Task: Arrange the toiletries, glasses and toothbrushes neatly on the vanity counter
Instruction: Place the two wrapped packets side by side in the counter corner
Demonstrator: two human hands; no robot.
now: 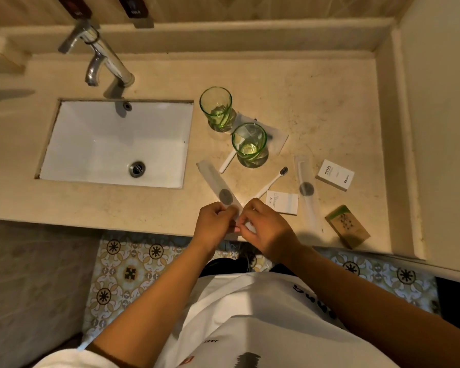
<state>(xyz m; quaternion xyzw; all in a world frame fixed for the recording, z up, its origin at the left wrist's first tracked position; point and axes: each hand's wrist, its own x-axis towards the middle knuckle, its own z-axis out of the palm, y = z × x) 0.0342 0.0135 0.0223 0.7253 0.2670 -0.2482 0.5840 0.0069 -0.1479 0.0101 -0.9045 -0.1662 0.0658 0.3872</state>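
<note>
Both my hands pinched the sleeve's [219, 185] near end: left [215, 221], right [266, 227]. Its long axis ran away up-left toward the sink [117, 144].

White short-sleeved T-shirt [263, 314] — black lettering and print — forearms bare.

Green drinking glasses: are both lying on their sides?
No. Both green drinking glasses stand upright on the beige stone counter, open rims facing up.
</note>
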